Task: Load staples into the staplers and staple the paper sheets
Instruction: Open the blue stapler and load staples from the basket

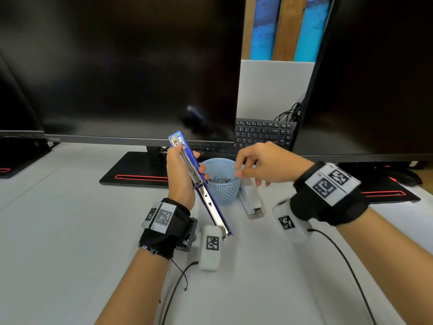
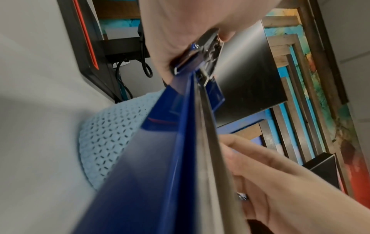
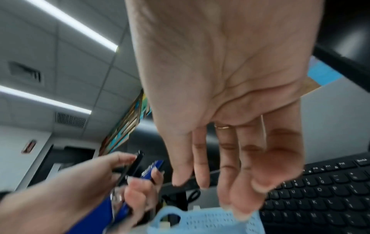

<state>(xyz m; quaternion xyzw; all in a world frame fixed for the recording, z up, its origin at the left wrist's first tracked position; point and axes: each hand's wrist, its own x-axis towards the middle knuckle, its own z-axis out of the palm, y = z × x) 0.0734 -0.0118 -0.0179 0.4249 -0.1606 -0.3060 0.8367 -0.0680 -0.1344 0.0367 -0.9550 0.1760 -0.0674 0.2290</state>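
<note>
Two staplers, one basket of staples, both hands up over the desk.

I count one blue stapler (image 1: 187, 158), swung open with its long chrome rail bare, gripped in my left hand (image 1: 179, 174), thumb and fingers wrapped round its upper half, lower end pointing to 5 o'clock. One white stapler (image 1: 251, 200) lies flat on the white desk (image 1: 70, 231), just at 3 o'clock of the basket (image 1: 222, 191), a single round pale-blue plastic cup with lattice holes, grey staples (image 1: 220, 180) heaped inside. My right hand (image 1: 262, 163) hovers over the basket's rim, fingers loosely extended; whether it pinches anything I cannot tell. Black keyboard (image 1: 262, 134) at 12 o'clock.
</note>
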